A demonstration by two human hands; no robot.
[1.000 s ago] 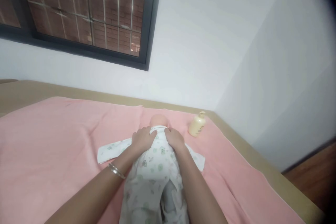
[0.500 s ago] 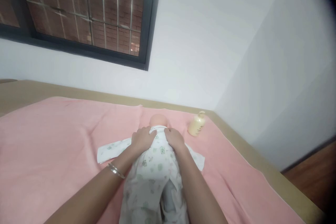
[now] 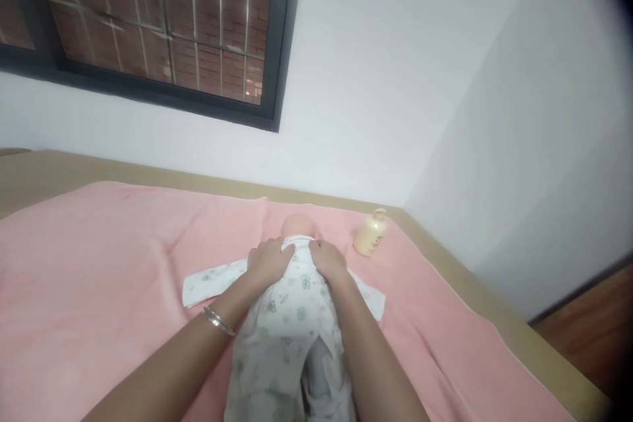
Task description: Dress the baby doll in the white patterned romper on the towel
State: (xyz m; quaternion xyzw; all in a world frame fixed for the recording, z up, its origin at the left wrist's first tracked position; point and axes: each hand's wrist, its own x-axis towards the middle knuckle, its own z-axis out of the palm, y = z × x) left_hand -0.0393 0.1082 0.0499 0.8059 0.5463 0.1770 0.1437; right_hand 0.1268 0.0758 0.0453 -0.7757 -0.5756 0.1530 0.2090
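Observation:
A baby doll (image 3: 295,303) lies along the middle of the view, dressed in white clothes with a small green and grey print. Its smooth head (image 3: 298,225) points toward the wall and its legs toward me. My left hand (image 3: 268,262) is wrapped over one shoulder, thumb near the collar. On the other shoulder my right hand (image 3: 329,260) is closed in the same way, its fingers partly hidden. One sleeve (image 3: 215,282) spreads out left of my left hand, and the other sleeve (image 3: 372,297) shows beyond my right wrist. A gap in the cloth lies low between my forearms.
A pale yellow pump bottle (image 3: 370,236) stands right of the doll's head. Under everything spreads a pink blanket (image 3: 113,277), on a tan surface (image 3: 459,283) whose edge meets the white wall (image 3: 376,79). A dark-framed window (image 3: 279,46) with bars is at upper left.

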